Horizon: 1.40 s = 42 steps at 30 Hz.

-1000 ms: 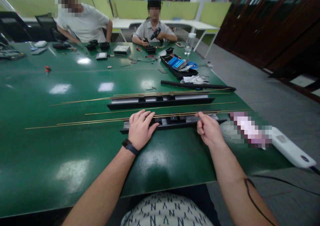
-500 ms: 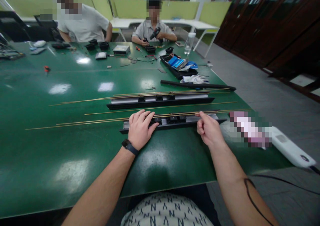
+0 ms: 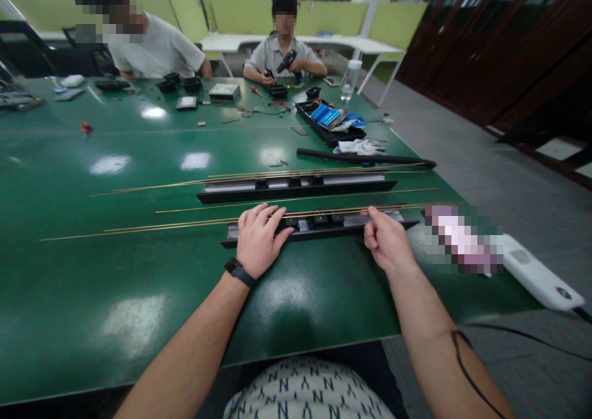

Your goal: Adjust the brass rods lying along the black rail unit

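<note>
A black-edged channel rail (image 3: 303,232) lies across the table in front of me, with dark blocks inside its pale trough. My left hand (image 3: 259,234) rests over its left part, fingers stretched out across the rail and the rods, thumb apart on the near side. Long thin brass rods (image 3: 139,226) run lengthwise above this rail and stick out far to the left. At the rail's right part my right hand (image 3: 386,237) pinches a brass rod between thumb and index finger, the other fingers curled in. Beyond it lies a second similar rail (image 3: 296,192) with more brass rods (image 3: 259,175) on top.
A black bar (image 3: 365,158), white gloves (image 3: 361,147) and a black tray (image 3: 330,136) with blue packs lie farther back. To my right are a blurred pink item (image 3: 462,237) and a white device (image 3: 539,274) with a cable. Two people sit across the table (image 3: 185,308), one holding a drill (image 3: 287,61).
The left end of one brass rod has slid slightly to the left. Both my hands look the same. The person at the far left has leaned over.
</note>
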Each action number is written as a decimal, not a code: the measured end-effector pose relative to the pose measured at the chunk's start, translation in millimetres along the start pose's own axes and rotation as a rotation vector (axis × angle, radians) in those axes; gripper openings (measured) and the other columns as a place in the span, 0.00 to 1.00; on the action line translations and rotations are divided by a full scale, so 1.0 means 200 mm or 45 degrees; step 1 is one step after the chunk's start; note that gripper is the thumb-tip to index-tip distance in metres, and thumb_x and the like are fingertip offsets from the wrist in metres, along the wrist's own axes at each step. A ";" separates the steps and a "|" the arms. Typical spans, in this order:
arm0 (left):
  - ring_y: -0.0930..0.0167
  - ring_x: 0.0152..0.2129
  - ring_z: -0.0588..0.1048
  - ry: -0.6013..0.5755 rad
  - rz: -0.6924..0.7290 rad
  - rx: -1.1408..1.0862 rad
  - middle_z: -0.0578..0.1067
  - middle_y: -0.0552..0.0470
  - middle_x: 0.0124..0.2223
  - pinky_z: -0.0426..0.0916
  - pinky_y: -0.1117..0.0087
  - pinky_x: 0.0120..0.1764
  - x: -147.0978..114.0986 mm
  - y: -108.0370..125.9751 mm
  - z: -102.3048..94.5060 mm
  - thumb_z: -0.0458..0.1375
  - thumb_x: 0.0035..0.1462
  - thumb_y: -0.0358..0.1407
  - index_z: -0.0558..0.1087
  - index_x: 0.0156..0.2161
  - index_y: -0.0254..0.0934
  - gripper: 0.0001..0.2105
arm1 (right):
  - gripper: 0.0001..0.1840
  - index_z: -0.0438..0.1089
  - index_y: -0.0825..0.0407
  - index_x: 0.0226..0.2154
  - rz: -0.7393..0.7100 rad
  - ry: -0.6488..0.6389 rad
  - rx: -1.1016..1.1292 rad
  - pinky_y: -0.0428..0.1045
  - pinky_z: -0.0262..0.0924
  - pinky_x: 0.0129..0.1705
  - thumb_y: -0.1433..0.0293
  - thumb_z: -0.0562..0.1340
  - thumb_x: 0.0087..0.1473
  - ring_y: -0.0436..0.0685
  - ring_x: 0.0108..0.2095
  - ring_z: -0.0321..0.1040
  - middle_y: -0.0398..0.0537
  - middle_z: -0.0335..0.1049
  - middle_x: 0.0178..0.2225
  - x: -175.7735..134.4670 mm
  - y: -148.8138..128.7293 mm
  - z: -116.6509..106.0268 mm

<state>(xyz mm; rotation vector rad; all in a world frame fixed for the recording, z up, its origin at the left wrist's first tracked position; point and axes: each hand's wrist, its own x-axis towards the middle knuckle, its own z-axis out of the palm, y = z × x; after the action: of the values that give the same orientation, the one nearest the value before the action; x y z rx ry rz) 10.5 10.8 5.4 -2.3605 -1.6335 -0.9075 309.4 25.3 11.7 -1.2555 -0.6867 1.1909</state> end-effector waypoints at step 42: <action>0.55 0.59 0.71 0.020 0.033 0.012 0.78 0.43 0.58 0.59 0.52 0.61 0.00 0.00 0.01 0.58 0.67 0.47 0.74 0.60 0.41 0.21 | 0.21 0.76 0.54 0.35 0.007 -0.017 -0.004 0.40 0.40 0.11 0.55 0.75 0.49 0.43 0.10 0.48 0.36 0.60 0.13 0.02 0.02 -0.01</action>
<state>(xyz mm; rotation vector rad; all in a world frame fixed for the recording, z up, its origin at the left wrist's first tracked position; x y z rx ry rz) 10.5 11.1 4.1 -2.3565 -1.5939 -0.9092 311.4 27.0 7.5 -1.2533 -0.6956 1.2039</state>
